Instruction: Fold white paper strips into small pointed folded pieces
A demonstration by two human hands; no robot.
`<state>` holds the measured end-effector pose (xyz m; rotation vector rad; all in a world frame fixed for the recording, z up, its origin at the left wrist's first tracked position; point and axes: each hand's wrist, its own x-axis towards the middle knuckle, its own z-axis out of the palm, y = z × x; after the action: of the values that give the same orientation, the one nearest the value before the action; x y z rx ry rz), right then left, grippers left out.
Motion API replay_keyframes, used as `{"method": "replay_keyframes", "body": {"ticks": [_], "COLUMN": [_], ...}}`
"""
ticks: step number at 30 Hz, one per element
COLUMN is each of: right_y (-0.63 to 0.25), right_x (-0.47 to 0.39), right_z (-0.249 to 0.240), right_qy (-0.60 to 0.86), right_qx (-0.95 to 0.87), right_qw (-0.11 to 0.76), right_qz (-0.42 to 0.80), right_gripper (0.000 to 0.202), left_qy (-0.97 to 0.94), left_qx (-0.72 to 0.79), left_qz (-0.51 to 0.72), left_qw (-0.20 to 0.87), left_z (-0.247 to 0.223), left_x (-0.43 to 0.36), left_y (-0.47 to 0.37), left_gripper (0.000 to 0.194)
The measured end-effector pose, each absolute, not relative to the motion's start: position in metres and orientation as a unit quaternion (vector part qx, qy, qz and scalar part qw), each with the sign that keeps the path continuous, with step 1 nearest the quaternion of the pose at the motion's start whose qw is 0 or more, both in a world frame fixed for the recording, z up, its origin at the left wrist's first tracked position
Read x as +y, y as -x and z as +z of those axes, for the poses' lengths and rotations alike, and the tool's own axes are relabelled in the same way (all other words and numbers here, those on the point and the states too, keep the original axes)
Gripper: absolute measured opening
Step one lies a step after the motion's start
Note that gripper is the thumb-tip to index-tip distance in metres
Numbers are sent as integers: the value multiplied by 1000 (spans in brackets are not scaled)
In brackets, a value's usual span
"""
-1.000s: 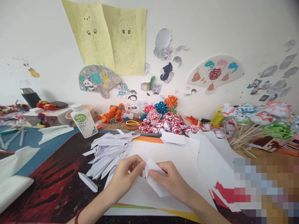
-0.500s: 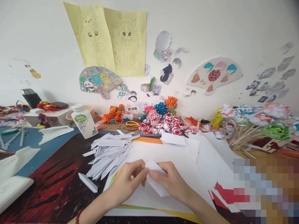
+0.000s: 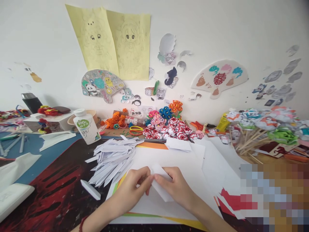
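Between my two hands is a folded piece of white paper (image 3: 162, 190), held above the white sheets (image 3: 185, 206) in front of me. My left hand (image 3: 137, 182) pinches its left edge with thumb and fingers. From the other side, my right hand (image 3: 172, 183) grips it, thumb pressed on top and fingers behind. The two thumbs nearly meet at the fold. Left of the sheets lies a heap of folded white paper strips (image 3: 113, 161), and one single folded strip (image 3: 90, 189) rests apart from it on the dark mat.
A white bottle (image 3: 87, 127) stands behind the heap. Along the wall sit red-and-white paper flowers (image 3: 173, 129), with stick-mounted flowers (image 3: 260, 124) at the right. Red paper scraps (image 3: 230, 201) lie at the right. A small folded stack (image 3: 178, 145) rests at the sheets' back edge.
The folded paper has tilted slightly between my hands, and its lower end has lifted a little. My hands have barely moved, still holding it.
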<state>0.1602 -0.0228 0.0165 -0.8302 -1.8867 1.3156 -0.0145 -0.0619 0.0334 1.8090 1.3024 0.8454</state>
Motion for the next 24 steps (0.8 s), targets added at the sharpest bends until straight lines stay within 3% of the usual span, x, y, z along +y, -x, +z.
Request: {"method": "replay_keyframes", "body": {"ticks": [19,22,24], "right_y": [-160,-161,-163], "right_x": [-18,-14,-11], "right_z": [17,19,21], "right_qy": [340,362,349], "right_qx": [-709,-638,-571], "right_qw": [320,349,364], "right_qz": [528,584,648], "right_gripper": [34,27,42], "left_qy": [-627,-576,-533], "left_qx": [517,523,525], "left_qz": [411,451,492], "left_qw": [414,438,444], "left_z": [30,31,33], "left_x": [-53,-52,-51], "left_y": [20,23,25], "left_gripper": [26,29,29]}}
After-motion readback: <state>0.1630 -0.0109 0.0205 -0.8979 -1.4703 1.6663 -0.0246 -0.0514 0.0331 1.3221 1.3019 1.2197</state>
